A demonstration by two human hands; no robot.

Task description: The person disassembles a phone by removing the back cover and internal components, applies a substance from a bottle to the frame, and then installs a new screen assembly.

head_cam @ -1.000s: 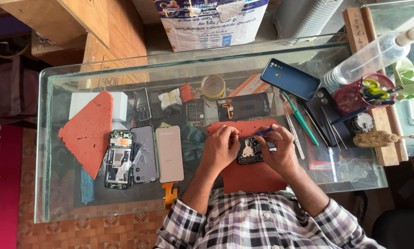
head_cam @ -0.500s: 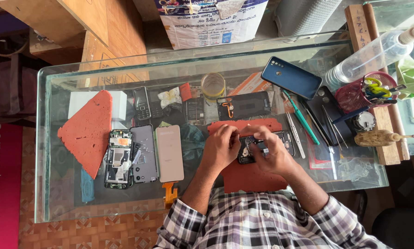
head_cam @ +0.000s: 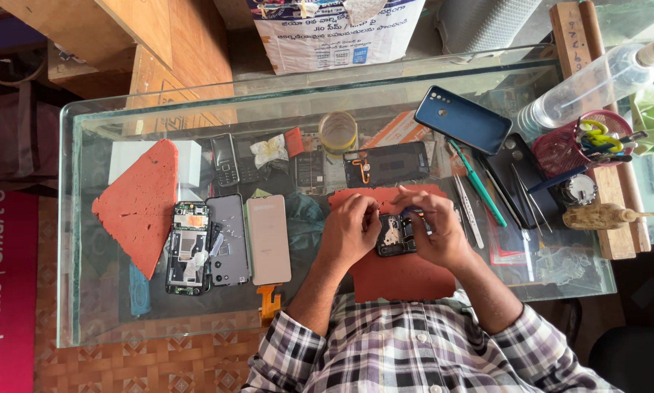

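You are holding a small opened phone (head_cam: 395,235) between both hands, just above the red work mat (head_cam: 403,273) lying at the near middle of the glass table (head_cam: 72,218). Your left hand (head_cam: 351,229) is curling its fingers around the phone's left end, and your right hand (head_cam: 436,227) is closing over its right end, fingertips pressing down on the upper edge; whether the right fingers are also pinching a small tool, you cannot tell from this view.

To your left, three flat pieces are lying side by side, nearly touching: a bare phone frame (head_cam: 188,249), a grey back cover (head_cam: 229,239) and a beige panel (head_cam: 269,239). Beyond them a red triangular pad (head_cam: 141,204) is reaching toward the table's left edge. A small orange flex part (head_cam: 269,301) is sitting close to the near edge, beside your left forearm.

To your right, tweezers (head_cam: 467,210) and a green-handled tool (head_cam: 478,185) are lying just past the mat's edge, and a red basket of tools (head_cam: 569,151) is standing near the far right corner. A blue phone (head_cam: 463,119) is resting well behind your hands. The bare glass between the beige panel and your left wrist is offering the widest free strip.
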